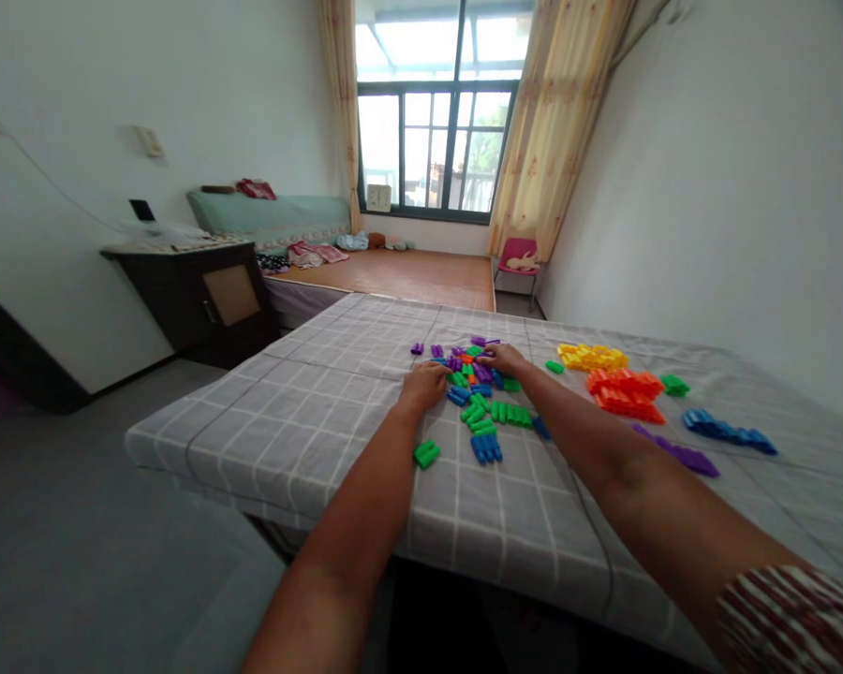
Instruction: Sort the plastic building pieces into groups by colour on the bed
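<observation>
Many small plastic blocks (pixel 481 373) lie loosely heaped left of the orange stack (pixel 624 395); judged light, stiff and slightly slick, each suits a fingertip pinch across its sides. Both arms (pixel 369 505) extend forward: left hand (pixel 425 382) farther left of the stack, right hand (pixel 505 359) closer to it. Both curl partway; whether either grips a block cannot be told

Single head-worn cam, own-eye POV. Looks fwd & down across the table (pixel 288 412) twd the bed (pixel 414 271) & window (pixel 453 117) at the far end. Sits just behind & abv the table's near edge, v. close to the forearms (pixel 358 520); left hand (pixel 423 384) & right hand (pixel 504 358) approx mid-dist, nr frame ctr. Wide FOV: left wall (pixel 245 103) & right wall (pixel 717 187) both in. Pic squashed vert.
</observation>
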Motion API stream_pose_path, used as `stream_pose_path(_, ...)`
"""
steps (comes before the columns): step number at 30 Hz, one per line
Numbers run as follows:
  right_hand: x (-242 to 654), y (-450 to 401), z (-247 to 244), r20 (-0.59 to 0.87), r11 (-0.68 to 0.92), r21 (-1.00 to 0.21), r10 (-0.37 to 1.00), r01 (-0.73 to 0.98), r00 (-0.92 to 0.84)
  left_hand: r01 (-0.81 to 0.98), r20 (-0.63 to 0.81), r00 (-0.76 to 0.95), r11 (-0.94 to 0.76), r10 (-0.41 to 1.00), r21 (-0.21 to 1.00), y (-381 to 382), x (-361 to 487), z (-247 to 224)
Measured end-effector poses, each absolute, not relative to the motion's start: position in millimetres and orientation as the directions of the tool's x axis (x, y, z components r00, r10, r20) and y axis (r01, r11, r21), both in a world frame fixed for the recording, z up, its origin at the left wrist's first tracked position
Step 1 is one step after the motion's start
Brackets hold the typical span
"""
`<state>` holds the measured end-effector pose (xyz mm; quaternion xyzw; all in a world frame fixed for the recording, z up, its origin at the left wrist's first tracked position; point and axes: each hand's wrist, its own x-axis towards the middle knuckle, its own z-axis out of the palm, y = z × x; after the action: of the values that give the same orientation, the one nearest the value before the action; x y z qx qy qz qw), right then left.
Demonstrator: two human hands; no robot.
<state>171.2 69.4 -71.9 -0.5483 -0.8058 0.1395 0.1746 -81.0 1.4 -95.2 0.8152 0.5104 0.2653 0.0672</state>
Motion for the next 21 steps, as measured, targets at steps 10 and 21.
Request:
stream_pose_path(10, 158.5, 33.7, -32.1, 0.087, 0.352, -0.837, 0.842, 0.420, -0.532, 0.691, 0.604, 0.272, -0.589, 0.749, 0.419, -6.0, -66.5, -76.1)
stream_pose_path(21, 184.6, 24.7, -34.6, -0.027, 0.273, -0.715, 0.909, 0.644, -0.415, 0.758, 0.543, 0.229, -0.498, 0.808, 0.421, -10.7, -78.0, -79.1)
